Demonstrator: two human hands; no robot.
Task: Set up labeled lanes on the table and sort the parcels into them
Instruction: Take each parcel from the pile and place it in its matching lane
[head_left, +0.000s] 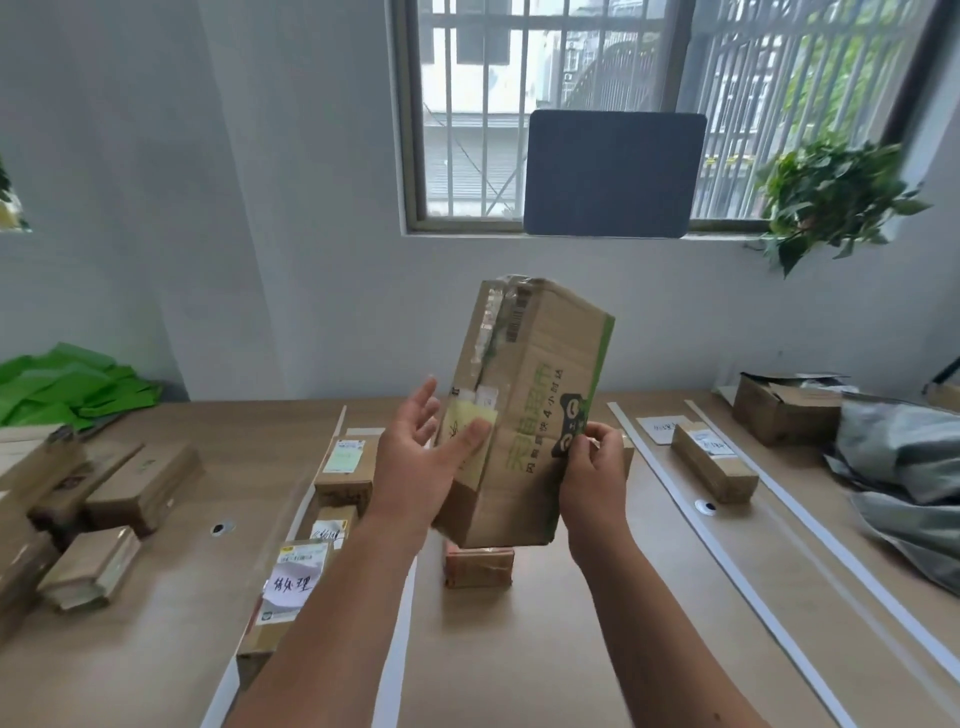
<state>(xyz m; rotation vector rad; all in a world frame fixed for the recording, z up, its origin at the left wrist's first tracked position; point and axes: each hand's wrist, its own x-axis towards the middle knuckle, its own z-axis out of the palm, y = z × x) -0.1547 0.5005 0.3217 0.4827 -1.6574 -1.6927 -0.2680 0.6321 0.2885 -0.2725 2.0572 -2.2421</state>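
I hold a tall cardboard parcel (524, 410) with green print upright above the middle of the table (571, 649). My left hand (421, 457) supports its left face, thumb pressed on a yellow sticky note, fingers straight. My right hand (592, 467) grips the parcel's lower right edge with curled fingers. White strips (691, 514) divide the table into lanes. A handwritten paper label (290, 590) lies on parcels in the left lane, and another label (658, 429) lies at the far end of the right lane.
Several cardboard parcels (104, 499) lie piled at the left. A small brown parcel (478, 566) sits under the held one. A long box (714, 462) lies in the right lane. Grey plastic bags (904, 467) and an open box (784, 410) fill the far right. Green bags (72, 382) lie at the back left.
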